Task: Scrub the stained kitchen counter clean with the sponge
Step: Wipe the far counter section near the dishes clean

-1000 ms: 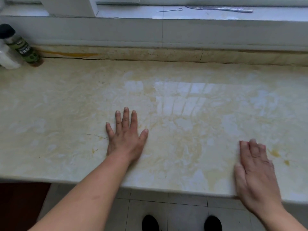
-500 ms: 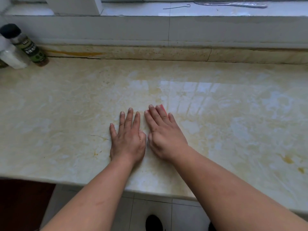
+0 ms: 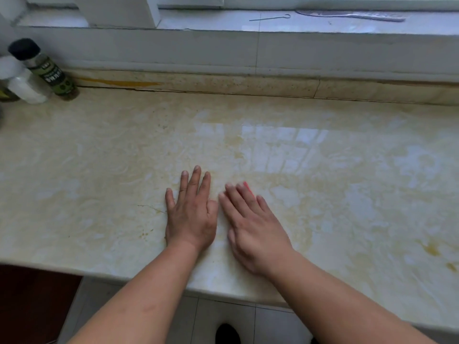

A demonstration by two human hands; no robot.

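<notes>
While the left hand (image 3: 190,217) lies flat, released, near the counter's (image 3: 347,194) front edge, the right hand (image 3: 253,227) beside it presses a pink sponge (image 3: 248,187), fingers straight.

sponge (image 3: 248,188): mostly hidden under right hand (image 3: 253,227) | right hand: motion-blurred | shoe (image 3: 227,333): cut off

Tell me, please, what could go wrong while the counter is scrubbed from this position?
1. The sponge is almost hidden under the flat right hand; it may slip out.
2. The yellow stains lie far right of both hands and could be missed.
3. The bottles at the back left could be knocked by a wide stroke.
</notes>
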